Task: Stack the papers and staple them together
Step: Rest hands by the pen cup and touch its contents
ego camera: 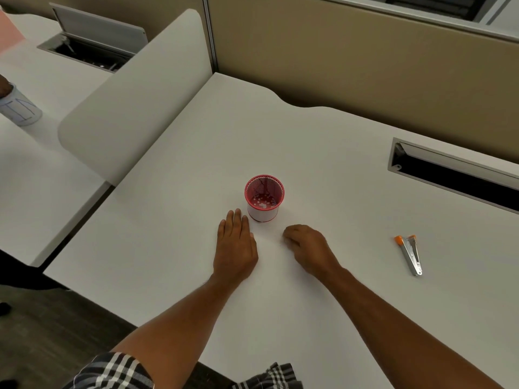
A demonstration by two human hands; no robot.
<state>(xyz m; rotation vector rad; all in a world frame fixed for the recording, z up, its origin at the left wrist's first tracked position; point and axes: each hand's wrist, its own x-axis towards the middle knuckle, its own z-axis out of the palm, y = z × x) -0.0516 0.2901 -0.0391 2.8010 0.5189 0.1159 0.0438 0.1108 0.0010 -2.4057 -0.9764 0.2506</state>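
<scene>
two hands on the white desk (323,153): my left hand (235,245) flat, fingers straight and together; my right hand (307,248) loosely curled, holding nothing. no papers clearly visible. stapler (409,254) lies well right, hinged open; looks stiff, light metal, so i'd grip its body mid-length.

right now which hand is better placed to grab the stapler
Right. The stapler lies on the desk out to the right, on the right hand's side with nothing between them. The left hand rests flat by the red cup, farther off, and would have to cross over.
</scene>
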